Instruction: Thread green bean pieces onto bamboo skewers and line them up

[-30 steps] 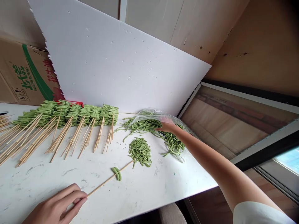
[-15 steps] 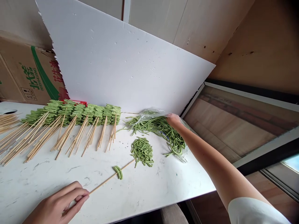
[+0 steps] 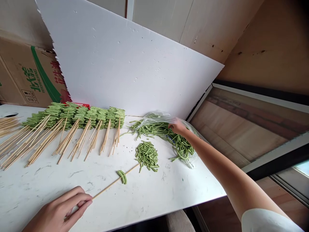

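Thumb and fingers of my left hand (image 3: 64,209) pinch the near end of a thin wooden skewer (image 3: 108,186). Several cut green bean pieces (image 3: 122,177) are threaded on it. The skewer's tip reaches the edge of a small heap of cut bean pieces (image 3: 146,156). My right hand (image 3: 178,127) is over a pile of long green beans (image 3: 182,146), which lies in a clear plastic bag (image 3: 158,116). Its fingers are curled and closed among the beans and the bag film; what they grip is hidden.
Finished bean skewers (image 3: 96,117) are stacked in rows at the back left, sticks pointing toward me. A white board (image 3: 135,64) stands behind the table (image 3: 154,196). At far left is a cardboard box (image 3: 21,74); a framed panel (image 3: 241,125) is on the right.
My right hand has shifted slightly left and lower over the long beans, with its fingers curling in. The bag film has shifted a little. My left hand and the skewer stay put.
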Demonstrator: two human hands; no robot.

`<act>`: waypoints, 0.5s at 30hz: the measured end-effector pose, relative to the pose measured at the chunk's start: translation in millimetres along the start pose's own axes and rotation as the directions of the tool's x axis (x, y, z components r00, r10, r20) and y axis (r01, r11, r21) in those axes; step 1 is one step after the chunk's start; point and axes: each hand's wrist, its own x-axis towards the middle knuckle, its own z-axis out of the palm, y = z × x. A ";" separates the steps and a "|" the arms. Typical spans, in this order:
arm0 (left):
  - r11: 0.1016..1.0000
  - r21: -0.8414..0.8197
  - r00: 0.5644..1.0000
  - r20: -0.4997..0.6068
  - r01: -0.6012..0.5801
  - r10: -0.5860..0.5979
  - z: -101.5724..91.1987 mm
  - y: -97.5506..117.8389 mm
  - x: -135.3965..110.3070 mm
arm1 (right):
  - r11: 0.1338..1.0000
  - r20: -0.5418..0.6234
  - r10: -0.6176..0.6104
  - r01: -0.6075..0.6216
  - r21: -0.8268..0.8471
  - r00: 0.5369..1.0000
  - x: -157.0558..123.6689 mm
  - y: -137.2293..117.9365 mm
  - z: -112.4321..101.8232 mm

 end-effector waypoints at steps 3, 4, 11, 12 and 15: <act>0.997 -0.070 0.993 0.114 -0.034 0.042 -4.8 -8.7 0.8 | 0.998 0.037 -0.062 0.062 -0.021 0.997 -9.5 -5.5 1.9; 0.997 -0.075 0.991 0.125 -0.034 0.043 -6.1 -10.5 1.0 | 0.997 0.049 -0.077 0.078 -0.028 0.996 -12.5 -7.1 3.3; 0.996 -0.084 0.989 0.142 -0.039 0.050 -12.2 -7.6 2.5 | 0.983 0.074 -0.163 0.169 -0.073 0.984 -20.2 -22.4 16.6; 0.996 -0.084 0.988 0.147 -0.040 0.052 -13.2 -6.2 3.0 | 0.980 0.058 -0.172 0.177 -0.090 0.983 -19.0 -26.0 18.4; 0.996 -0.080 0.987 0.158 -0.027 0.039 -15.7 -2.2 4.7 | 0.975 0.004 -0.187 0.186 -0.124 0.982 -14.1 -37.7 24.5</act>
